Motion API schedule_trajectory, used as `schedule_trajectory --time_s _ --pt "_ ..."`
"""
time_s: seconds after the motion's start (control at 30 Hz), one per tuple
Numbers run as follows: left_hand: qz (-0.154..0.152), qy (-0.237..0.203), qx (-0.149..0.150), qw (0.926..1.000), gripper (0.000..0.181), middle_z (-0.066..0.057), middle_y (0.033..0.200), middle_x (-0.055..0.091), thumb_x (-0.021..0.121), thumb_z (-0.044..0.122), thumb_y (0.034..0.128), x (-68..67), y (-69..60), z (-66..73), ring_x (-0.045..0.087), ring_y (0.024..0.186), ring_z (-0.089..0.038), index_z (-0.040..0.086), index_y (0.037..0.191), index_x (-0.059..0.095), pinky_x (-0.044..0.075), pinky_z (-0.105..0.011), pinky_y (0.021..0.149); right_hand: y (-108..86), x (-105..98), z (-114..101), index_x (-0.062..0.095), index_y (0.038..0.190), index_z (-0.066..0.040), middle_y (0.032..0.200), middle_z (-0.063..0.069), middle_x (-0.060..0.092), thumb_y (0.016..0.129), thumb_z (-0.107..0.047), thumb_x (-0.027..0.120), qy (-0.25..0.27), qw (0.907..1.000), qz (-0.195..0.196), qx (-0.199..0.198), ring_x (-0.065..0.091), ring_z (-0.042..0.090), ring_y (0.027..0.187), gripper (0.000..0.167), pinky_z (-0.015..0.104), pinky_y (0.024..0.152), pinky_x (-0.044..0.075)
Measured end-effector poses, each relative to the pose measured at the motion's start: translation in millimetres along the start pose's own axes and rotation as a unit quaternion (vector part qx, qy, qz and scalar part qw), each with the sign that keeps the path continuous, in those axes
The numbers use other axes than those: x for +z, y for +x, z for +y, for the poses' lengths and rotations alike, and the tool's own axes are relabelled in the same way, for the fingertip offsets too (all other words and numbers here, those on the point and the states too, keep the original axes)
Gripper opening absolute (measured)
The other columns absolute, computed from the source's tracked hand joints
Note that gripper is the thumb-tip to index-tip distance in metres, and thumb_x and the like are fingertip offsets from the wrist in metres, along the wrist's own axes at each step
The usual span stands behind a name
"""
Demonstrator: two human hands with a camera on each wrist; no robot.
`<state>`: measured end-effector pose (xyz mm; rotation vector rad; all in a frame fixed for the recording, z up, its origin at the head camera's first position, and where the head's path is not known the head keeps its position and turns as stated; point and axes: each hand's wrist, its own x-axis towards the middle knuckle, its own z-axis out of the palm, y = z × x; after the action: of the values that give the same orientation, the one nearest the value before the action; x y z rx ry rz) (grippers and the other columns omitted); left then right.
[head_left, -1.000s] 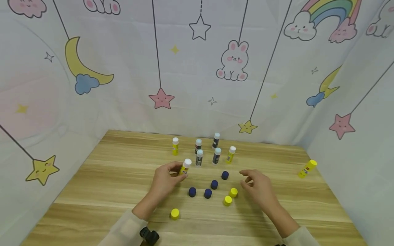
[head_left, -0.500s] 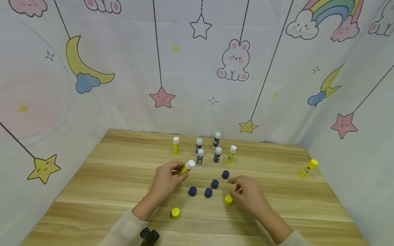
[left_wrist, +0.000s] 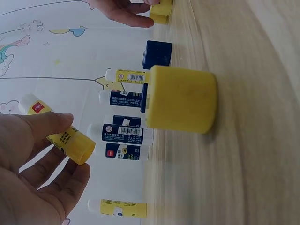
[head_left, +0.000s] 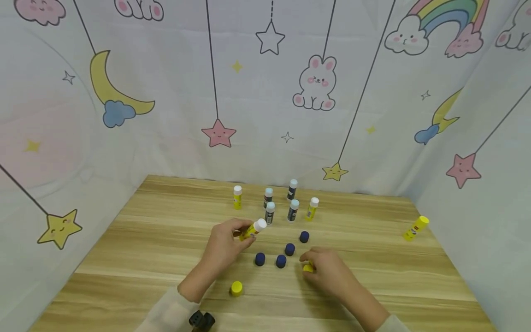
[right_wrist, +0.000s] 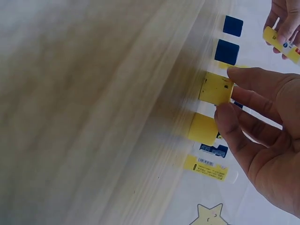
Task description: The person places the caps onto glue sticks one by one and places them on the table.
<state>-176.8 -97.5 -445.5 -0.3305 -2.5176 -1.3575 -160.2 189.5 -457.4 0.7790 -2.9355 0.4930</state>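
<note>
Landmark for all places: the yellow glue stick (left_wrist: pixel 70 143) in my left hand (head_left: pixel 226 237). It is off the table (head_left: pixel 137 258), tilted, its white end up and leaning to my right. Left thumb and fingers are clamped about mid-barrel; both ends stick out.

My right hand (head_left: pixel 329 272) is to the right of the glue stick and closer to me. Right thumb and forefinger are curled on two sides of a yellow cap (right_wrist: pixel 214 90), seemingly touching it; how firm the squeeze is I cannot tell. The cap looks to be on the table. Second yellow cap (right_wrist: pixel 203 130) just beside it, outside the pinch.

Others, from the glue stick: a lone yellow cap (head_left: pixel 237 289) nearer me and a little left; four blue caps (head_left: pixel 281 261) nearer me, mostly to the right; dark glue sticks (head_left: pixel 269 216) standing beyond, to the right; a capped glue stick (head_left: pixel 416 228) well apart to the right.

Handling, estimated. Glue stick: light, stiff plastic, unlikely to break; smooth label, so it could roll or twist under my fingertips. Best hold: mid-barrel, as now, off the white end, which may be the glue side and could be tacky. Cap: very light, rigid, small; best pinched low on opposite side walls. Pressing one side only may tip or skid it. Note: neighbouring cap sits close enough to be knocked; keep spare fingers lifted.
</note>
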Motion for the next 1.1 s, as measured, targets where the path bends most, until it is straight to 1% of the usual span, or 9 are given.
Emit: schedule_trajectory --time_s 0.13,0.27,0.47,0.63,0.77,0.83,1.0,1.1 --pt "0.002 0.006 0.013 0.9999 0.033 0.001 0.104 0.075 0.087 0.007 0.0797 1.0 -1.0 0.3 0.068 0.091 -0.013 0.012 0.111 0.076 0.061 -0.041 0.085 0.0 -0.6 -0.9 0.078 0.096 -0.012 0.09 -0.005 0.069 0.077 -0.012 0.086 0.005 0.9998 -0.017 -0.009 0.06 0.005 0.078 0.021 0.024 0.068 0.054" --pt "0.008 0.015 0.021 0.9996 0.033 0.002 0.103 0.075 0.087 0.008 0.0797 1.2 -0.8 -0.5 0.067 0.089 -0.011 0.012 0.111 0.076 0.061 -0.039 0.083 0.2 -1.5 -1.8 0.078 0.094 -0.013 0.089 -0.006 0.069 0.077 -0.01 0.086 0.007 0.9995 -0.029 -0.013 0.061 0.006 0.079 0.019 0.025 0.069 0.054" --pt "0.01 0.024 0.023 0.9994 0.033 0.002 0.103 0.075 0.087 0.008 0.08 -0.5 0.0 -0.4 0.066 0.088 -0.012 0.012 0.111 0.077 0.061 -0.039 0.081 -0.5 -1.6 -2.3 0.078 0.092 -0.012 0.087 -0.006 0.068 0.076 -0.009 0.086 0.009 0.9996 -0.019 -0.019 0.059 0.006 0.078 0.018 0.024 0.067 0.053" --pt "0.014 0.044 0.029 0.9985 0.033 0.002 0.103 0.075 0.087 0.009 0.08 -2.3 0.3 -0.1 0.066 0.088 -0.011 0.012 0.111 0.077 0.06 -0.039 0.08 1.2 -2.0 -3.7 0.077 0.094 -0.013 0.087 -0.007 0.068 0.078 -0.01 0.084 0.015 0.9998 -0.014 -0.009 0.057 0.004 0.075 0.018 0.023 0.066 0.051" --pt "0.016 0.063 0.039 0.9971 0.033 0.004 0.102 0.074 0.088 0.009 0.0796 -3.5 0.5 0.3 0.065 0.087 -0.01 0.014 0.111 0.077 0.06 -0.036 0.079 3.5 -4.8 -6.8 0.077 0.096 -0.013 0.088 -0.007 0.07 0.08 -0.011 0.084 0.041 0.9991 -0.012 0.009 0.057 0.005 0.074 0.017 0.023 0.065 0.051" --pt "0.014 0.066 0.042 0.9969 0.033 0.004 0.101 0.074 0.088 0.009 0.0797 -3.8 0.4 0.3 0.065 0.087 -0.009 0.014 0.11 0.077 0.06 -0.036 0.079 4.0 -7.1 -9.2 0.077 0.097 -0.012 0.091 -0.006 0.071 0.08 -0.01 0.084 0.064 0.9976 -0.007 0.025 0.06 0.006 0.075 0.019 0.022 0.066 0.053" --pt "0.01 0.064 0.041 0.9971 0.033 0.003 0.103 0.073 0.087 0.008 0.0801 -4.0 -0.6 0.7 0.065 0.089 -0.011 0.014 0.111 0.077 0.06 -0.038 0.081 4.5 -11.9 -15.0 0.076 0.101 -0.009 0.099 -0.001 0.073 0.079 -0.004 0.084 0.121 0.9912 0.017 0.051 0.066 0.009 0.08 0.023 0.02 0.069 0.056" --pt "0.009 0.077 0.045 0.996 0.033 0.003 0.104 0.073 0.087 0.009 0.0801 -4.0 -0.7 1.4 0.066 0.092 -0.012 0.014 0.111 0.077 0.059 -0.036 0.082 4.1 -13.3 -17.3 0.076 0.103 -0.006 0.1 0.003 0.073 0.08 0.001 0.082 0.156 0.9858 0.022 0.058 0.068 0.013 0.08 0.025 0.019 0.069 0.057"
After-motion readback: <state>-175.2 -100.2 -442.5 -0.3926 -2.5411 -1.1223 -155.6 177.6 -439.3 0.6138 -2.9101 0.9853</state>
